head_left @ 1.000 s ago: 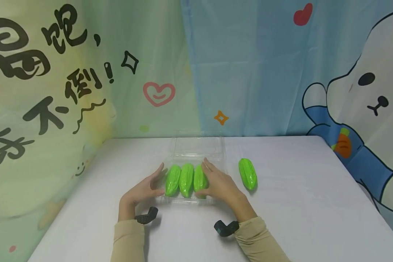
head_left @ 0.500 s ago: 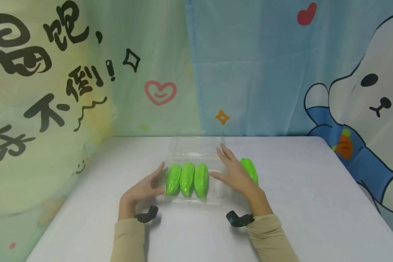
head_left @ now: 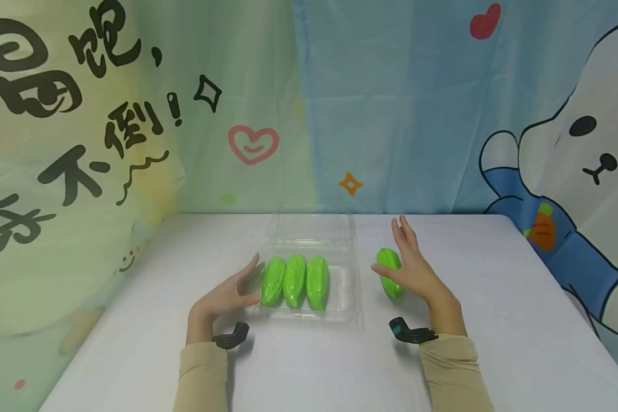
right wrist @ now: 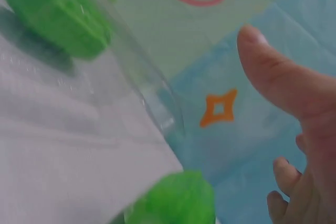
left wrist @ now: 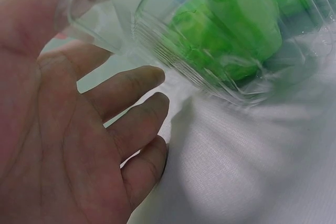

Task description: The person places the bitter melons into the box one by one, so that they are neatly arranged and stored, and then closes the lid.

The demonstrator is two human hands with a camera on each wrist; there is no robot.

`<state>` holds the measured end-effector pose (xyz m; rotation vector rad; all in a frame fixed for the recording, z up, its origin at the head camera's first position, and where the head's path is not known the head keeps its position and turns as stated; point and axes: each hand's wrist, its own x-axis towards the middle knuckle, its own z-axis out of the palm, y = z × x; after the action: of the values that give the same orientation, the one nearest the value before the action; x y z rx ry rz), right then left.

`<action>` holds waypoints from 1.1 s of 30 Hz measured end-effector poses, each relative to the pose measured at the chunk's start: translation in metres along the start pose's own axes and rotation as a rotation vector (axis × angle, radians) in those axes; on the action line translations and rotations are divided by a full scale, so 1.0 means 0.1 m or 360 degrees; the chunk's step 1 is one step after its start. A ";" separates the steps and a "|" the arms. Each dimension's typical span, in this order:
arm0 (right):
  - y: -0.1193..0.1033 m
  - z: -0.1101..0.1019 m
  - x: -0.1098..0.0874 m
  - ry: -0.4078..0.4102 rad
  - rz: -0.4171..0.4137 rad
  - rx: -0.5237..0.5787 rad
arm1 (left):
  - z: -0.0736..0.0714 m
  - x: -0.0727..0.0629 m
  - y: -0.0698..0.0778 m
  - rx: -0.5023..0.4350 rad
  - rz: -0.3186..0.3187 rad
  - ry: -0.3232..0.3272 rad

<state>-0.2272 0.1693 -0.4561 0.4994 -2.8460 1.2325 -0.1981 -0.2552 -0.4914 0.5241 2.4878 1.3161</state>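
The left grip (head_left: 226,296), slack and holding nothing, sits just beside the clear box (head_left: 343,289) with three green gourds (head_left: 294,280); on the surface (head_left: 309,366), a fourth gourd (head_left: 388,259) could roll if the released right grip (head_left: 419,273) brushes it off-centre.

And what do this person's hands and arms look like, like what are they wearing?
The left hand and right hand are ungloved. The left sleeve and right sleeve are plain tan. Each wrist has a small, dark, angular device: the left device and right device, the latter with a teal patch. No cables show.
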 end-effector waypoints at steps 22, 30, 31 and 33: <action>0.61 -0.05 -0.16 -0.0323 0.0153 0.0275 | 0.01 -0.01 0.03 0.0024 0.0007 0.0015; 0.62 -0.04 -0.16 -0.0432 0.0187 0.0328 | 0.02 -0.01 0.03 0.0015 0.0002 0.0024; 0.61 -0.04 -0.17 -0.0445 0.0186 0.0319 | 0.02 -0.02 0.03 0.0018 0.0001 0.0026; 0.61 -0.04 -0.17 -0.0466 0.0189 0.0293 | 0.02 -0.01 0.02 0.0024 0.0005 0.0026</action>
<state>-0.2289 0.2159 -0.4987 0.5656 -3.0542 1.5742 -0.1956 -0.2529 -0.4905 0.5231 2.5134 1.3088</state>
